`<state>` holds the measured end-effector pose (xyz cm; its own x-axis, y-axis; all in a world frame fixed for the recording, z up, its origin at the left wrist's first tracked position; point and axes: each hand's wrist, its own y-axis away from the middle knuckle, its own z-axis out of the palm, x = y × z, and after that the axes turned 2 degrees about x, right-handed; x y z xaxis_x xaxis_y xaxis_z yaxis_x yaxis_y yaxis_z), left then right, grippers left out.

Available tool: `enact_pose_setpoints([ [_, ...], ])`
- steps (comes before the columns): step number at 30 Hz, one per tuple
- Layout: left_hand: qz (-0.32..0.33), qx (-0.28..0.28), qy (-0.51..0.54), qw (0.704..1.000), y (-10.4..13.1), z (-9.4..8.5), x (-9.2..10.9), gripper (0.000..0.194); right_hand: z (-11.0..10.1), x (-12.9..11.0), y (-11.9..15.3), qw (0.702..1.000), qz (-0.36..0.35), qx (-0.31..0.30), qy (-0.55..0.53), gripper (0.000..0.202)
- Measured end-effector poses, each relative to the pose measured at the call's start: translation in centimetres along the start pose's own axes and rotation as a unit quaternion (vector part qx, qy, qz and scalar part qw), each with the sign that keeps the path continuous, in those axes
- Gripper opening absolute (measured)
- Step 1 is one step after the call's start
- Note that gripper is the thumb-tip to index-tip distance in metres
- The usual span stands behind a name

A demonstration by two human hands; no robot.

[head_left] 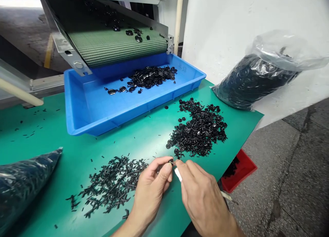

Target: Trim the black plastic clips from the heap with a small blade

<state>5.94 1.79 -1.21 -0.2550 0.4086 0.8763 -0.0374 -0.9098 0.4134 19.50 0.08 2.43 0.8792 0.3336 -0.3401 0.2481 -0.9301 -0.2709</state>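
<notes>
Trimming step: we judge a small black plastic part (171,160) is being cut free near the green desk's (64,154) front edge.
Left hand (151,189): pinches the part between thumb and fingertips.
Right hand (200,196): grips a white-handled tool (178,174) against it.
Next move: we think it calls for a steady, short cut.
Hard to see: the tool's tip and the part's shape are hidden by our fingers.

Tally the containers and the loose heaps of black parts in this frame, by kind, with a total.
Blue tray: 1
Red bin below the table edge: 1
Clear plastic bags of black parts: 2
Loose heaps on the green table: 2, small parts and cross-shaped runners
Total: 6
The left hand and right hand pinch one small black part.
</notes>
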Motion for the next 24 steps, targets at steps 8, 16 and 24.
enact_pose_setpoints([
  [8, 0.029, 0.025, -0.068, 0.997, 0.0, 0.0, 0.1, 0.026, 0.2, -0.5, -0.1, 1.0, 0.018, -0.009, 0.006, 0.027],
  [16, 0.144, 0.005, -0.163, 0.976, 0.2, 0.3, 0.7, 0.011, -1.7, 1.3, -0.9, 0.984, 0.077, -0.128, -0.101, 0.023],
  [24, 0.029, 0.018, 0.006, 0.999, 0.4, 0.3, 0.5, 0.016, -1.5, 3.0, -2.7, 0.985, 0.096, -0.113, -0.085, 0.023],
])
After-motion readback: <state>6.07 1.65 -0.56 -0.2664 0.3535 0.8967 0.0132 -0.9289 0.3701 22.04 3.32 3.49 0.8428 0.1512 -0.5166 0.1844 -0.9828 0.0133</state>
